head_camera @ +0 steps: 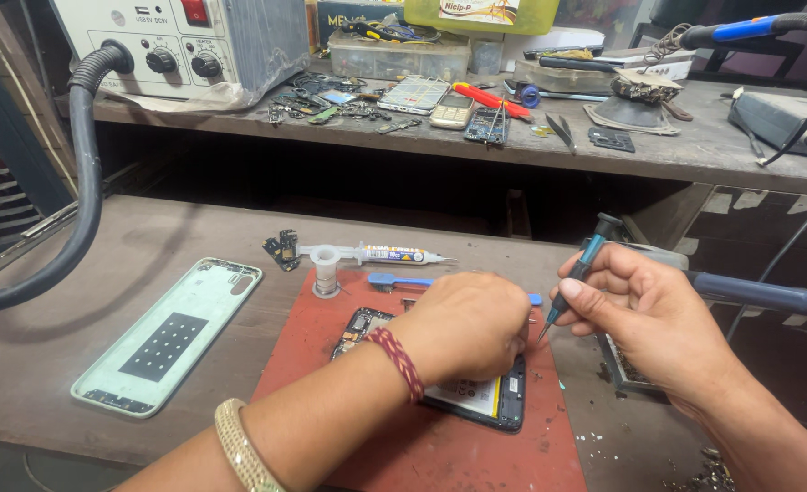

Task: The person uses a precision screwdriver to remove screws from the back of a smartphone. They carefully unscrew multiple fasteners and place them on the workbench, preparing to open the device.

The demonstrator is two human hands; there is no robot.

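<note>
The left hand (472, 328) lies knuckles-up across the opened smartphone (476, 401), fingers curled down onto its upper end, pinning it flat against the red work mat (331, 337); whether anything is pinched under those fingers cannot be told. The phone lies face down on the mat, back removed, battery and dark frame showing below the wrist. The right hand (640, 310) comes in from the mat's right edge, thumb and fingers closed narrow around a slim teal-handled screwdriver (575, 278), held like a pen, tip angled down to a spot right beside the left knuckles, probably so the pressing hand steadies the board for the tool.

Behind the phone, still on the mat, lie a blue brush (394, 281) and a small white solder spool (325, 269) standing upright. Just beyond the mat's far edge rests a flux syringe (376, 254), lying sideways, with a little black circuit part (282, 248) at its left end. Left of the mat, well apart, the pale green back cover (171, 333) lies inside-up on the wooden bench (103, 273). A thick black hose (83, 182) curves down farther left. Right of the mat, a blue-handled soldering iron (759, 293) passes behind the right hand.
</note>
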